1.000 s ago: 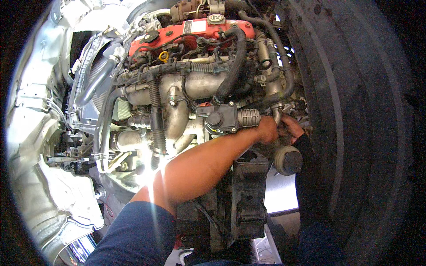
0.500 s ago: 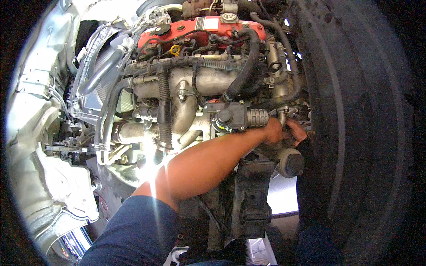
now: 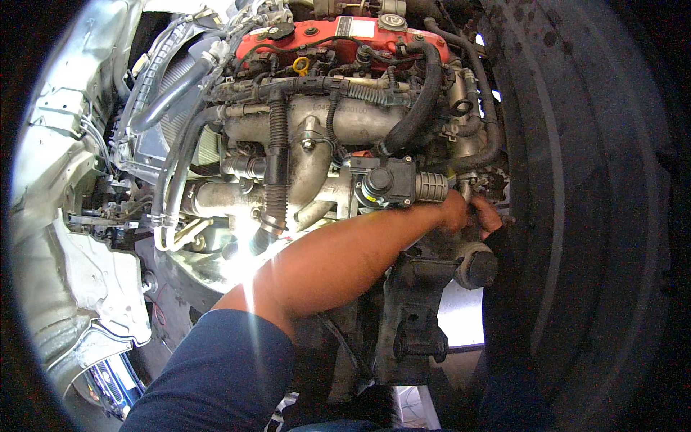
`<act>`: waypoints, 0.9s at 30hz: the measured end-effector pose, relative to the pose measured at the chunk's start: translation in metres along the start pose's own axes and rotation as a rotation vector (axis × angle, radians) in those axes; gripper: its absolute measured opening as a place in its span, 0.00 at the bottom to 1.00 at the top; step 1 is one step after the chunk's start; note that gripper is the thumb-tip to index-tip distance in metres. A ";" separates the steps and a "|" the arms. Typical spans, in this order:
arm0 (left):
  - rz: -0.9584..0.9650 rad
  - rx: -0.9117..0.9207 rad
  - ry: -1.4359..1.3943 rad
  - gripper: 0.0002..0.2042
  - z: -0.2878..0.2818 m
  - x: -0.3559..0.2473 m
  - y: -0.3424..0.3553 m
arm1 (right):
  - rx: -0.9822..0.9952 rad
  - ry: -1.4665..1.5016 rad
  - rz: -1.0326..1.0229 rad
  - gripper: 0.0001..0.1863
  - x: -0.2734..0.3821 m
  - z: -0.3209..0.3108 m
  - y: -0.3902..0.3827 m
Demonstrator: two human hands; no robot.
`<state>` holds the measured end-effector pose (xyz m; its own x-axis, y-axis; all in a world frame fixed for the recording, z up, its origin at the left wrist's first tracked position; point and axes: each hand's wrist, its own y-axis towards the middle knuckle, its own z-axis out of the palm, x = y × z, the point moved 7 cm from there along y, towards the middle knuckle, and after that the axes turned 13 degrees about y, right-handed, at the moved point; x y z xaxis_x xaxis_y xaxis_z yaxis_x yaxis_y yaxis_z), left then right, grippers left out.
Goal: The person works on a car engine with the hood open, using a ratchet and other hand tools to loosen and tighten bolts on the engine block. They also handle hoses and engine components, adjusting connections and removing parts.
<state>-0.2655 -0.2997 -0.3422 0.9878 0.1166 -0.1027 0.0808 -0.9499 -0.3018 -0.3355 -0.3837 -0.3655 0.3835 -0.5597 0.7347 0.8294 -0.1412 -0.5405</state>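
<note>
Both my hands are low on the right side of a vehicle engine. My left hand (image 3: 453, 210) reaches across from the left and is closed, its fingertips turned away from view. Close beside it, my right hand (image 3: 487, 216) has its fingers curled inward. Between them a short metal pipe (image 3: 466, 191) runs down, and whatever the fingers grip there is hidden. Left of my left hand sit a ribbed grey connector piece (image 3: 432, 187) and a black actuator housing (image 3: 389, 184). Just below the hands is a cylindrical part with a round black end (image 3: 481, 269).
A red engine cover (image 3: 331, 42) lies at the far side. Thick black hoses (image 3: 423, 93) and a corrugated tube (image 3: 276, 158) cross the engine. A bright lamp glares near my left forearm. A dark ribbed panel (image 3: 576, 180) walls off the right; pale bodywork (image 3: 61, 173) stands left.
The view has shifted a little, so the engine sits slightly further right and higher. Both hands stay at the same pipe, with only small finger movement.
</note>
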 end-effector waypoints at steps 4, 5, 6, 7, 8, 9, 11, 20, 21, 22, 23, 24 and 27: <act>-0.013 0.055 0.069 0.14 -0.027 -0.006 -0.014 | -0.061 0.042 0.073 0.20 -0.019 -0.024 0.014; -0.005 0.089 0.070 0.14 -0.031 -0.007 -0.017 | -0.022 0.018 0.026 0.20 -0.018 -0.024 0.016; -0.014 0.104 0.066 0.15 -0.035 -0.007 -0.020 | 0.007 -0.010 -0.024 0.20 -0.016 -0.024 0.017; -0.023 0.120 0.062 0.16 -0.038 -0.007 -0.022 | -0.004 0.043 0.003 0.21 -0.019 -0.024 0.017; -0.046 0.118 0.054 0.17 -0.042 -0.006 -0.024 | -0.027 0.095 0.028 0.22 -0.021 -0.024 0.017; -0.083 0.080 0.011 0.18 -0.047 -0.003 -0.027 | -0.088 0.146 0.073 0.23 -0.024 -0.025 0.014; -0.167 -0.037 -0.112 0.19 -0.059 0.002 -0.033 | -0.057 0.102 -0.043 0.17 -0.011 -0.014 0.010; -0.362 0.138 -0.222 0.20 -0.071 0.011 -0.054 | -0.094 0.077 -0.017 0.16 0.000 0.005 -0.003; -0.359 0.138 -0.234 0.20 -0.072 0.012 -0.055 | -0.065 0.154 -0.036 0.16 0.000 0.008 -0.002; -0.348 0.136 -0.231 0.20 -0.073 0.012 -0.055 | -0.081 0.109 -0.045 0.16 0.000 0.006 -0.002; -0.338 0.134 -0.229 0.20 -0.074 0.012 -0.055 | -0.066 0.081 -0.029 0.16 -0.001 0.008 -0.001; -0.317 0.132 -0.215 0.20 -0.074 0.011 -0.055 | -0.101 0.047 -0.010 0.17 -0.003 0.006 0.000; -0.252 0.141 -0.185 0.20 -0.071 0.009 -0.055 | -0.033 0.119 -0.079 0.17 0.001 0.011 0.001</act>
<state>-0.2521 -0.2672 -0.2596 0.8973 0.4052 -0.1751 0.2869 -0.8368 -0.4664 -0.3295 -0.3753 -0.3602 0.2656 -0.6381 0.7227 0.8406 -0.2138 -0.4976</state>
